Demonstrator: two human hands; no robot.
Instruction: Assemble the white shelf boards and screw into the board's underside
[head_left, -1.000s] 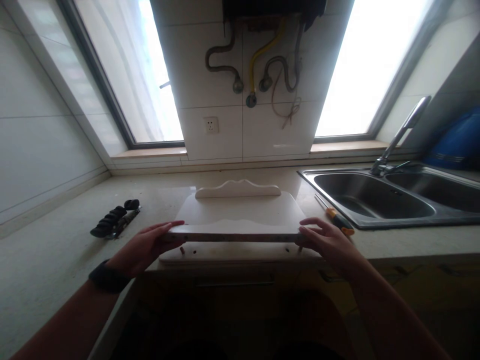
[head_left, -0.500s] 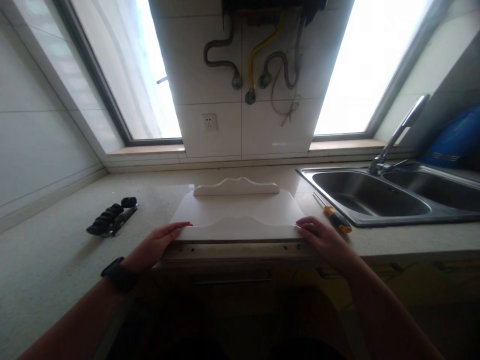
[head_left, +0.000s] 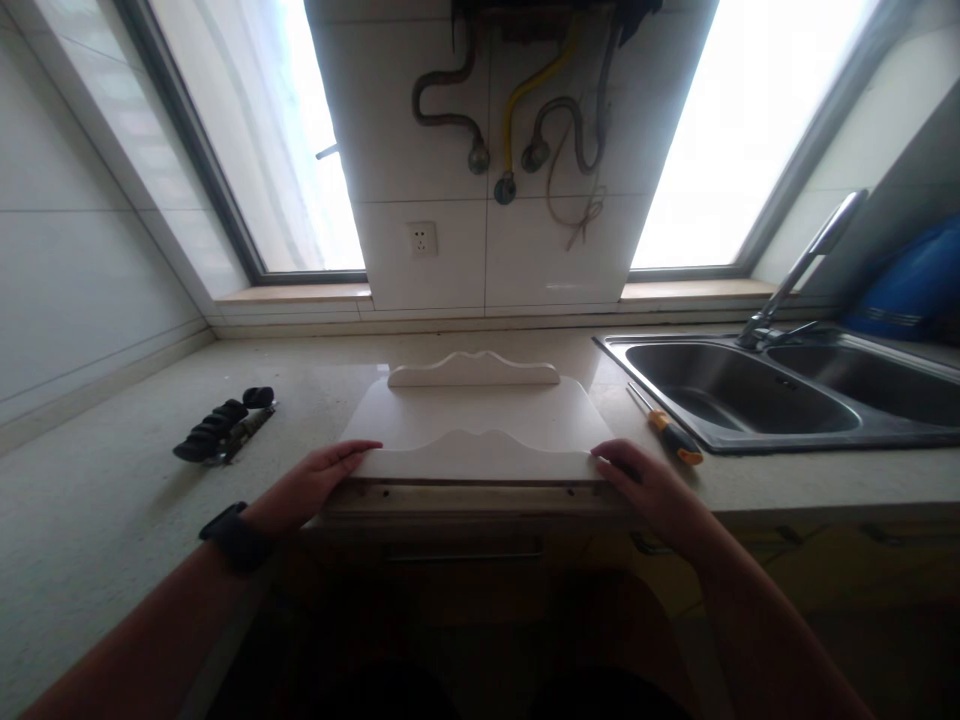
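Note:
A white panel [head_left: 480, 403] lies flat at the counter's front edge. Across its far side stands a wavy-topped white board [head_left: 475, 372]. A second wavy white board [head_left: 480, 458] runs along the near side, with a pale strip [head_left: 480, 498] showing small dark holes just below it. My left hand [head_left: 334, 472] grips the near board's left end, fingers on top; a dark watch is on that wrist. At the opposite end my right hand [head_left: 637, 480] pinches the same board between thumb and fingers. Undersides of both grips are hidden.
A screwdriver [head_left: 675, 437] with a yellow and black handle lies by the steel double sink [head_left: 720, 440], right of the panel. Several black wheel-like pieces [head_left: 217, 428] with metal parts lie on the counter [head_left: 292, 375] at left. A tap [head_left: 795, 275] rises behind the sink.
The view has shifted very slightly. My right fingers have drawn in a little at the board's end; my left hand and the boards keep their places.

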